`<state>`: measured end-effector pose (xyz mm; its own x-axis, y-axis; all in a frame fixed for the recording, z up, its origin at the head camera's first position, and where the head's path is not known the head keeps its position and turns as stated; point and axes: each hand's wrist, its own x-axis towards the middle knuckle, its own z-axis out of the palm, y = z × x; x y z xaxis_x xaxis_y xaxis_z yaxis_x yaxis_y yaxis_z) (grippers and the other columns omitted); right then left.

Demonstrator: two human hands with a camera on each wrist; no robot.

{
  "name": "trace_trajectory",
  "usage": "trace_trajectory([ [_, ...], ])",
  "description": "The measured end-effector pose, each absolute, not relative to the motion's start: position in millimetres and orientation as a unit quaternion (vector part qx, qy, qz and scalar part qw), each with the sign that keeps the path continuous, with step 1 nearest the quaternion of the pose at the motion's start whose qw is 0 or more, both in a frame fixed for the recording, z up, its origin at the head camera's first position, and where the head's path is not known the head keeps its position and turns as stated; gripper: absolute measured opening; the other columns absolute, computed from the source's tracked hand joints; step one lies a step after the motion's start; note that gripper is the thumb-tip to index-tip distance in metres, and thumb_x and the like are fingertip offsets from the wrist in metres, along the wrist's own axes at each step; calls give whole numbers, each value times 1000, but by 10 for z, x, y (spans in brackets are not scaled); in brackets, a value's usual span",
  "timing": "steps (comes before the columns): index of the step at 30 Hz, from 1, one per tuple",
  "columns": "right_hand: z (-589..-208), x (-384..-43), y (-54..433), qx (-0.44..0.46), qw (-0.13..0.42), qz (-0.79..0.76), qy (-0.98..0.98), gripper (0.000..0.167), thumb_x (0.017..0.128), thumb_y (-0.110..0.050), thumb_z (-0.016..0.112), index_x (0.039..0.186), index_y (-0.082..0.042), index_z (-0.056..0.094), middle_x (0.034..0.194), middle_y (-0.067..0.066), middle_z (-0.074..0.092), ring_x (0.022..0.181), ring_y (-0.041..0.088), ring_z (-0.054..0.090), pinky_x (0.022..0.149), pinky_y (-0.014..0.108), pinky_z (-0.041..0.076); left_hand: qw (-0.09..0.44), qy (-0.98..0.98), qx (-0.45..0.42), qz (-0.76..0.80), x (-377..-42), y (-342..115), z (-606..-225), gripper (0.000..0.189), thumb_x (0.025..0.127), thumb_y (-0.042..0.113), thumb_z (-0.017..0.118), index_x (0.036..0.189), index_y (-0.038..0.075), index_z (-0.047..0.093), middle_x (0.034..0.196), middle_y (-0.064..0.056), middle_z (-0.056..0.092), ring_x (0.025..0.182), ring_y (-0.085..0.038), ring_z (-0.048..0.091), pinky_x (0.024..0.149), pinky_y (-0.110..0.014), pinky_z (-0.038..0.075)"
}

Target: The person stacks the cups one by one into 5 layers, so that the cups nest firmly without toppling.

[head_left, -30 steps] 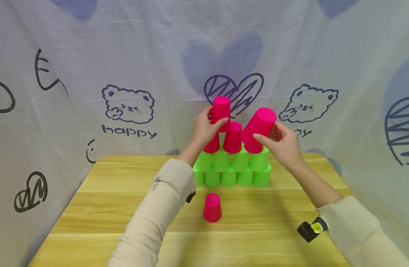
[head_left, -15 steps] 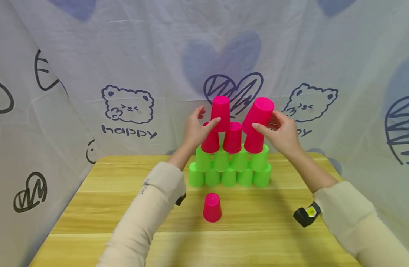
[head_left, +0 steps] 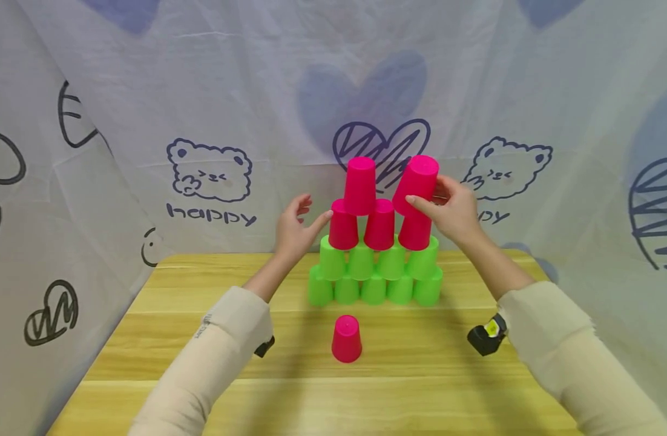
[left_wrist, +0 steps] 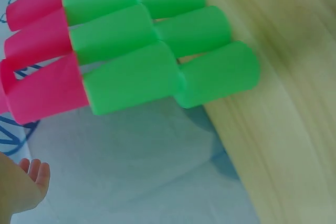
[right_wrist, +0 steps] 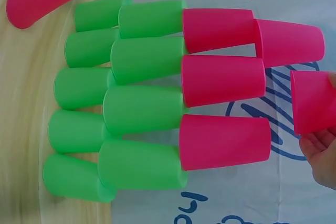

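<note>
In the head view my right hand (head_left: 457, 209) grips a pink cup (head_left: 417, 181) by its side, thumb in front. That cup is slightly tilted; the right wrist view shows a gap between this held cup (right_wrist: 312, 102) and the pink row under it. My left hand (head_left: 296, 233) is empty, fingers spread, just left of the stack. An upside-down pink cup (head_left: 360, 186) stands alone on top, bridging the left and middle cups of a three-cup pink row (head_left: 379, 225). Two rows of green cups (head_left: 373, 289) form the base.
One more upside-down pink cup (head_left: 347, 339) stands on the wooden table (head_left: 203, 345), in front of the stack. A pale printed curtain (head_left: 246, 109) hangs close behind the table and along its sides.
My left hand has let go of the top-left pink cup and drawn back left and down. My right hand has raised its pink cup and shifted it left, above the pink row.
</note>
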<state>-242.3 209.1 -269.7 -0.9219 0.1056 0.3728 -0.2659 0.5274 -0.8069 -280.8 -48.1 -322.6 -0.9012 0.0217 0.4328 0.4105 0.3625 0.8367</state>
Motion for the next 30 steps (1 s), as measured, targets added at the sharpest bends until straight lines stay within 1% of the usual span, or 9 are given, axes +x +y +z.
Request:
trace_trajectory([
  [2, -2697, -2441, 2074, 43, 186, 487, -852, 54, 85, -26, 67, 129, 0, 50, 122, 20, 58, 111, 32, 56, 96, 42, 47, 173, -808, -128, -548, -2798, -540, -3288, 58, 83, 22, 69, 130, -4, 46, 125, -20, 55, 115, -31, 52, 98, -41, 45],
  [5, -2698, -2480, 2060, 37, 184, 489, -852, 54, 85, -27, 67, 129, -1, 50, 123, 20, 58, 112, 32, 55, 98, 44, 46, 167, -809, -122, -551, -2788, -614, -3361, 57, 84, 23, 69, 129, -3, 47, 125, -19, 55, 114, -31, 52, 98, -41, 45],
  [9, -2690, -2540, 2049, 31, 185, 493, -850, 56, 85, -29, 66, 131, -2, 48, 125, 19, 57, 113, 32, 54, 98, 44, 46, 158, -809, -117, -554, -2753, -687, -3440, 56, 84, 24, 68, 128, -2, 47, 125, -18, 56, 115, -30, 52, 98, -41, 45],
  [14, -2684, -2595, 2023, 16, 178, 498, -848, 57, 85, -27, 67, 132, -2, 48, 126, 20, 56, 114, 33, 55, 98, 43, 46, 140, -812, -116, -554, -2678, -739, -3569, 55, 84, 24, 68, 128, -3, 48, 126, -19, 55, 115, -31, 53, 98, -42, 46],
  [22, -2689, -2631, 1982, 0, 178, 496, -850, 56, 85, -28, 66, 131, -2, 48, 125, 19, 57, 112, 32, 55, 97, 43, 47, 112, -806, -94, -573, -2510, -801, -3822, 50, 84, 20, 68, 125, -2, 51, 124, -20, 57, 113, -33, 55, 97, -47, 45],
  [27, -2706, -2650, 1964, -5, 173, 496, -851, 54, 86, -30, 65, 130, -3, 49, 123, 18, 58, 109, 31, 55, 94, 43, 48, 101, -809, -94, -571, -2390, -839, -4000, 47, 83, 18, 69, 123, -2, 53, 122, -20, 59, 112, -33, 56, 94, -45, 48],
  [30, -2736, -2676, 1950, -2, 173, 493, -852, 52, 86, -30, 64, 129, -3, 50, 121, 19, 58, 107, 31, 55, 92, 42, 48, 87, -811, -95, -570, -2321, -857, -4132, 46, 83, 18, 69, 122, -2, 54, 121, -20, 59, 112, -34, 56, 94, -46, 48],
])
